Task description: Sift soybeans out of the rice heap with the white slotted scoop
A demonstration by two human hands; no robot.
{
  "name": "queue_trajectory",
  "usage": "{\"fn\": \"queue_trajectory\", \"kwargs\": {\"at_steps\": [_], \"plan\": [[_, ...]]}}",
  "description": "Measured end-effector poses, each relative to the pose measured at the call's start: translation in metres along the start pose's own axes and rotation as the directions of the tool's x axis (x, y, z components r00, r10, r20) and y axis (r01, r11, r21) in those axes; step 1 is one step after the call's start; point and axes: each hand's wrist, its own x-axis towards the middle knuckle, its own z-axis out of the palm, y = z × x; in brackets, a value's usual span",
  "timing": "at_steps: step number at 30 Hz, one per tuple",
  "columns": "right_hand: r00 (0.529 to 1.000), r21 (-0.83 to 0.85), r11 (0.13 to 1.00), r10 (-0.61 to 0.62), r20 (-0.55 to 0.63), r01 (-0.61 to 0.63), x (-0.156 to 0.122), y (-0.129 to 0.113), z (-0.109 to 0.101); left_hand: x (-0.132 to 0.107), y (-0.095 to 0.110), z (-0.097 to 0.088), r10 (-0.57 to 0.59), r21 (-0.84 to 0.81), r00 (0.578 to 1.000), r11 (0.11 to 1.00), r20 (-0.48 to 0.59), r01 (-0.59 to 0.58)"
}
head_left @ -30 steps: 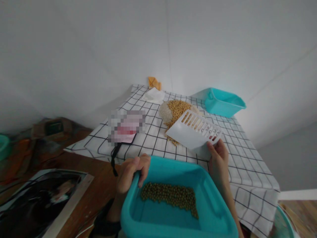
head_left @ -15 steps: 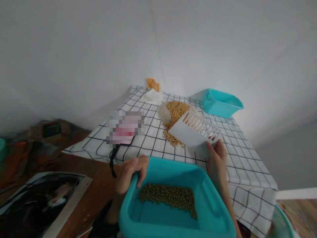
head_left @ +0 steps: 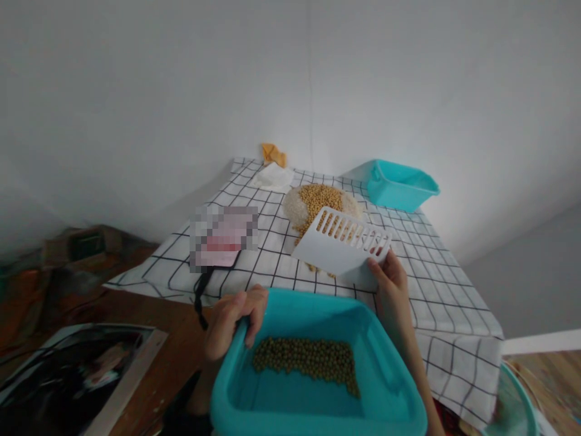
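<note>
My left hand (head_left: 236,318) is closed over the left rim of a turquoise plastic basin (head_left: 318,418) at the front. Small dark green beans (head_left: 308,361) lie in a band across its floor. Between the thumb and fingers of my right hand (head_left: 393,281) is the right end of a white slotted plastic plate (head_left: 329,253), held tilted above the table. Behind the plate spreads a pile of yellow soybeans (head_left: 322,197), with whitish grains (head_left: 296,209) on both sides. The plate hides part of the soybeans; whether it touches them I cannot tell.
A second turquoise basin (head_left: 394,191) stands at the back right of the checked tablecloth (head_left: 267,242). A blurred pinkish item (head_left: 224,236) with a black strap lies at left. White cloth (head_left: 273,177) and an orange cloth (head_left: 274,155) are near the wall.
The slotted plate and my right hand have shifted slightly left, and the plate covers more of the near soybeans. My left hand keeps its hold on the basin. The view has shifted slightly.
</note>
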Motion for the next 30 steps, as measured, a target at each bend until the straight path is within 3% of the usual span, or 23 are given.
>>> {"fn": "queue_trajectory", "kwargs": {"at_steps": [19, 30], "plan": [[0.999, -0.086, 0.996, 0.021, 0.04, -0.018, -0.0034, -0.001, -0.0023, -0.0019, 0.0001, -0.0021, -0.022, 0.028, 1.0, 0.999, 0.017, 0.022], [0.998, -0.073, 0.995, 0.065, 0.025, -0.063, -0.007, 0.0008, -0.0023, -0.003, 0.0017, 0.0068, -0.023, 0.065, 0.995, 0.997, -0.102, 0.03]]}}
